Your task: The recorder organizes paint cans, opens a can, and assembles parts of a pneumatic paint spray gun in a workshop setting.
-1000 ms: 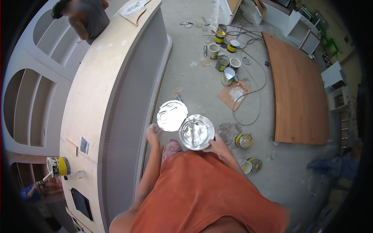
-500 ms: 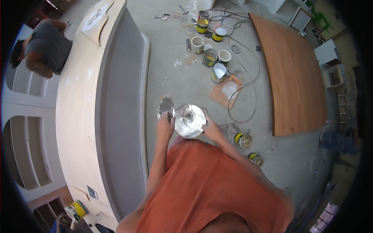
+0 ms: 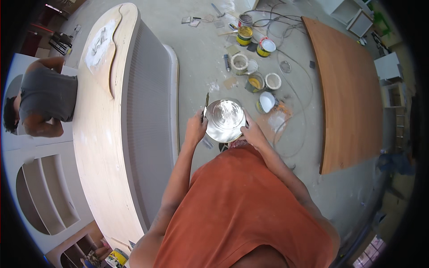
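A shiny metal can point(image 3: 225, 129), its bright inside facing up, is in front of me above the floor. My right hand point(image 3: 253, 133) is closed on its right rim, thumb near the edge. At the can's left side, my left hand point(image 3: 195, 128) grips a thin round metal lid point(image 3: 206, 102), turned nearly edge-on. Whether the left fingers also touch the can is hard to tell. Past the can stand several open paint cans, among them one with white inside point(image 3: 267, 102) and one with yellow inside point(image 3: 255, 83).
At left runs a long counter point(image 3: 100, 134) with a pale wood top and grey ribbed side. Behind it a person in a grey shirt point(image 3: 49, 96) bends over. A large brown wooden panel point(image 3: 351, 98) stands to the right. Cables point(image 3: 308, 89) trail over the floor point(image 3: 196, 58).
The lid in my left hand has turned from face-up to nearly edge-on. Hands and can are slightly higher in view and further right. The view has shifted; the person at left has moved.
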Tool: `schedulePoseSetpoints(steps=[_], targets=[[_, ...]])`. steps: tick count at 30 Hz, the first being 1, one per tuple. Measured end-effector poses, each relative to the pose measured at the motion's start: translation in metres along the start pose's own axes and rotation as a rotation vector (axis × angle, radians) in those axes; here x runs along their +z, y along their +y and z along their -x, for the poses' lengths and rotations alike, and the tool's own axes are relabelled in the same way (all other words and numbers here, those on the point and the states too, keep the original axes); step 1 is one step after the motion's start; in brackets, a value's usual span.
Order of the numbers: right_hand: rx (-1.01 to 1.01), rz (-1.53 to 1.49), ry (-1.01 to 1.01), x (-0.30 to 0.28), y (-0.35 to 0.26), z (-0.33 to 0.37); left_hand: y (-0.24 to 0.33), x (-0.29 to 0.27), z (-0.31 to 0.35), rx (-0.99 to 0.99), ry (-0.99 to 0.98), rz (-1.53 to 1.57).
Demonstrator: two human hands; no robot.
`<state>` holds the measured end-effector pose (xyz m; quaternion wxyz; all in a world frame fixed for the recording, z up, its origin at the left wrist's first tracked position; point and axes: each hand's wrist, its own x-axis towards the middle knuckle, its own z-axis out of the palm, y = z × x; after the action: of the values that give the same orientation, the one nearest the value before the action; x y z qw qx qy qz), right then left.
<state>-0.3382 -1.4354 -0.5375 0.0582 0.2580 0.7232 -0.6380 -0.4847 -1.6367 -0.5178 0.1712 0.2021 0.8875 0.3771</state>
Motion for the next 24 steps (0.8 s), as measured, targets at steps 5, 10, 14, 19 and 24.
schedulePoseSetpoints(steps=[5,10,14,19,24], targets=[[-0.108,-0.010,0.019,-0.007,0.007,-0.143,-0.035,-0.001,-0.130,-0.088,-0.067,-0.058],[0.193,-0.245,-0.231,-0.037,-0.069,-0.235,-0.085,0.004,-0.240,-0.169,-0.075,-0.092],[0.206,-0.438,0.041,-0.070,-0.034,-0.284,-0.109,0.007,-0.331,-0.141,-0.142,-0.135],[0.620,-0.293,0.321,-0.144,0.110,-0.262,-0.197,0.045,-0.418,-0.209,-0.307,-0.059],[0.936,-0.369,0.680,-0.188,0.256,-0.220,-0.270,0.062,-0.466,-0.406,-0.259,-0.007]])
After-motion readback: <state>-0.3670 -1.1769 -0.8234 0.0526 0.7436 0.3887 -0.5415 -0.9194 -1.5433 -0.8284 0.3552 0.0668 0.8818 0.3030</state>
